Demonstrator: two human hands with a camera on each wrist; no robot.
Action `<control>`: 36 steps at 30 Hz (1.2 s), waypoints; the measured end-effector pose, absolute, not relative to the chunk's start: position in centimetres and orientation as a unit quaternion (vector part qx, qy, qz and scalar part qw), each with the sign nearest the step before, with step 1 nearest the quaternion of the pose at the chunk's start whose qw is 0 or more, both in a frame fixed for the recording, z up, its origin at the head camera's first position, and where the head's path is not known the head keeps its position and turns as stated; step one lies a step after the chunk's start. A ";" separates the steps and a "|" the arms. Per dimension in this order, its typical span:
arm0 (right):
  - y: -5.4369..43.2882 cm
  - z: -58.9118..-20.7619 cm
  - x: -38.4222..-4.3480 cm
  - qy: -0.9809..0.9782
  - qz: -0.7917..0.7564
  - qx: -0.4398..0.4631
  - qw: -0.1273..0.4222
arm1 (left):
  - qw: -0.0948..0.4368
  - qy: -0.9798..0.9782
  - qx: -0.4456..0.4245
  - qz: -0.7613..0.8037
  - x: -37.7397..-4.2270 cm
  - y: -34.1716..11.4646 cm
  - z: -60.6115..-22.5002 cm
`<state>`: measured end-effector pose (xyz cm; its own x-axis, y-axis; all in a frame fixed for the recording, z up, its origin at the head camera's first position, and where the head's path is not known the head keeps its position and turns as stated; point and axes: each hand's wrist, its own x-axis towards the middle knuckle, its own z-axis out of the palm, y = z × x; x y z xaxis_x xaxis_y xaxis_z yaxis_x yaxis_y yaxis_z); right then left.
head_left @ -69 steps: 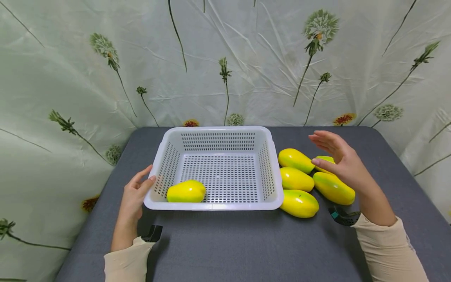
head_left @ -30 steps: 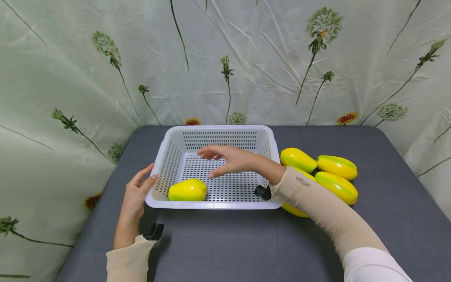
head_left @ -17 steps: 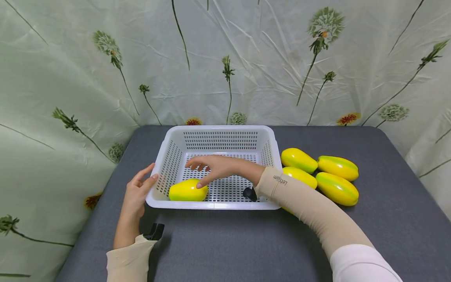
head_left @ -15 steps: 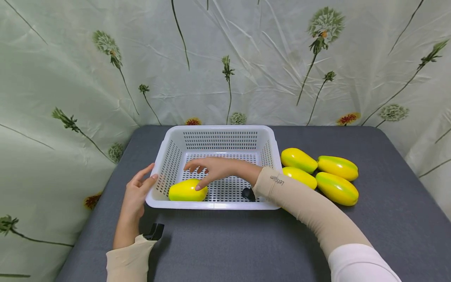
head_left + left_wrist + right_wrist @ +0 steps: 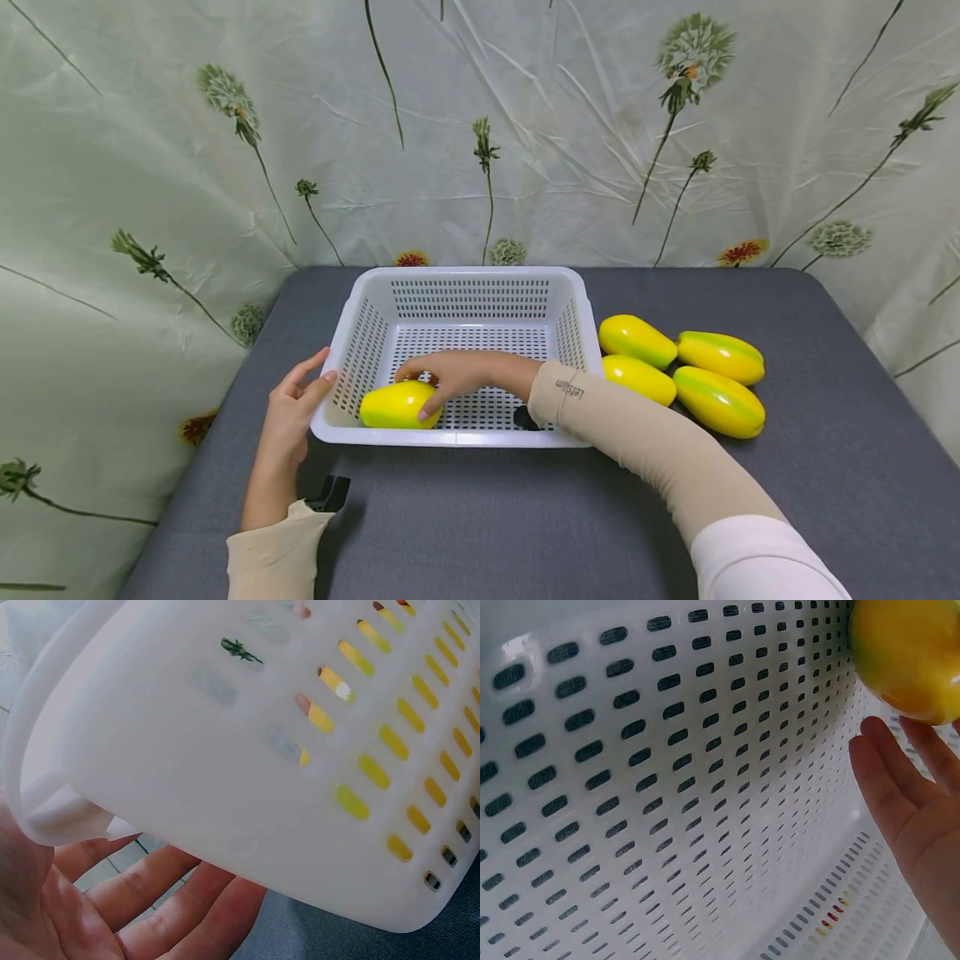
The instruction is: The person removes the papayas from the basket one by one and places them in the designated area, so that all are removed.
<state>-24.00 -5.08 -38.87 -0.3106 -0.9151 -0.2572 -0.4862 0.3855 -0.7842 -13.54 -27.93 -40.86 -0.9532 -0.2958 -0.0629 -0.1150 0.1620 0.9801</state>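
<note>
One yellow-green papaya point(image 5: 390, 406) lies in the front left corner of the white perforated plastic basket point(image 5: 487, 438). My left hand point(image 5: 282, 412) holds the basket's left rim; in the left wrist view its fingers point(image 5: 161, 922) pass under the rim, with the thumb hidden. Inside the basket, my right hand point(image 5: 461, 375) reaches over the papaya's right end, thumb in front and fingers on the far side. The right wrist view has these fingers point(image 5: 889, 780) spread loosely right beside the yellow fruit point(image 5: 909, 656), not wrapped round it.
Several more papayas point(image 5: 716, 400) lie on the grey cloth-covered table point(image 5: 465, 517) to the right of the basket; the right forearm hides part of that area. Behind the table hangs a pale curtain point(image 5: 555, 125) with a dandelion print.
My right hand has come from above the loose papayas on the right, across into the basket, and down to the papaya there. The left hand and the basket stay in place.
</note>
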 end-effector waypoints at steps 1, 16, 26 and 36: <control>-5.1 -38.9 -24.0 0.751 -0.304 -0.461 0.362 | 0.071 -0.759 0.135 -0.633 -13.5 -27.9 -40.9; -4.4 -38.4 -24.2 0.744 -0.338 -0.454 0.355 | 0.073 -0.763 0.132 -0.628 -13.6 -27.9 -41.0; -3.2 -37.1 -24.4 0.725 -0.387 -0.475 0.315 | 0.068 -0.767 0.140 -0.623 -13.6 -28.0 -41.0; -1.4 -35.9 -24.7 0.713 -0.431 -0.473 0.286 | 0.066 -0.774 0.145 -0.612 -13.6 -27.9 -41.0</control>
